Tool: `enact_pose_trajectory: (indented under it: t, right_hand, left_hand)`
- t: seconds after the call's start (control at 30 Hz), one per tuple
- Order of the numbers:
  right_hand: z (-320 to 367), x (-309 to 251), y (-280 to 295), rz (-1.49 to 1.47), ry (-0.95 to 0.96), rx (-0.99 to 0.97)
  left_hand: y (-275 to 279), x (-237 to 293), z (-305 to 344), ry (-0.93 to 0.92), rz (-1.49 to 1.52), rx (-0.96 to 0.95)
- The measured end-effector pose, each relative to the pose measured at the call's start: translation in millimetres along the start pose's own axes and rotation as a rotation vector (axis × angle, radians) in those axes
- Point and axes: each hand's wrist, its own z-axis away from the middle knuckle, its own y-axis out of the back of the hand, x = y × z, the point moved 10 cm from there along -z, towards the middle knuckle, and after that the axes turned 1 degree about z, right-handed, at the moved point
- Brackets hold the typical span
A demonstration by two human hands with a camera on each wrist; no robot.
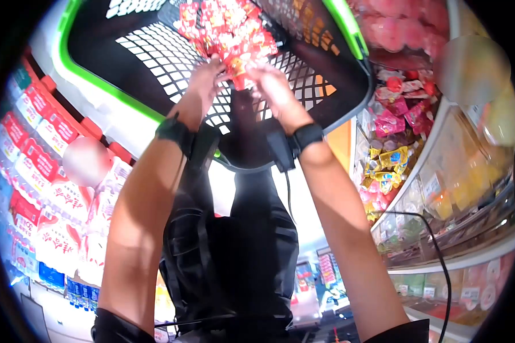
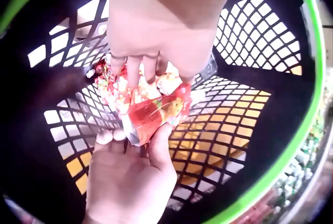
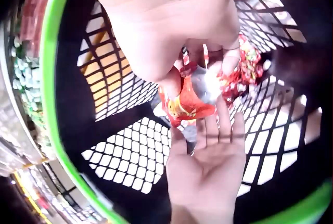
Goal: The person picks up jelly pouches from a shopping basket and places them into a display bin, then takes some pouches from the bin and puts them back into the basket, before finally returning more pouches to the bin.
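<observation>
A red snack packet (image 2: 153,117) with a yellow print and a clear shiny part lies between my two hands inside the black basket (image 1: 114,74). My right hand (image 1: 274,86) pinches it between thumb and fingers. My left hand (image 1: 203,86) is at its other side; in the right wrist view its palm faces up, and its nearly straight fingers (image 3: 210,127) touch the packet's lower edge. Behind the hands, a heap of red-and-white wrapped packets (image 1: 226,26) rests in the basket. The right wrist view shows more of them beyond the right hand's fingertips.
The basket has mesh walls and a bright green rim (image 1: 103,94). Shelves of red-and-white bottle packs (image 1: 51,171) stand at left. At right are bins with pink (image 1: 392,111) and yellow wrapped sweets (image 1: 389,166). A black cable (image 1: 440,257) hangs beside the right arm.
</observation>
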Motion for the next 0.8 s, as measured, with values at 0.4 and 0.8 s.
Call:
enact_pose_trajectory:
  t: [0.4, 0.8]
  right_hand:
    - [302, -106, -19, -0.505, 0.127, -0.219]
    - [556, -231, 21, -0.312, 0.575, -0.354]
  left_hand:
    - [-101, 63, 310, -0.230, 0.174, -0.637]
    - [-201, 151, 601, -0.890, -0.104, -0.676]
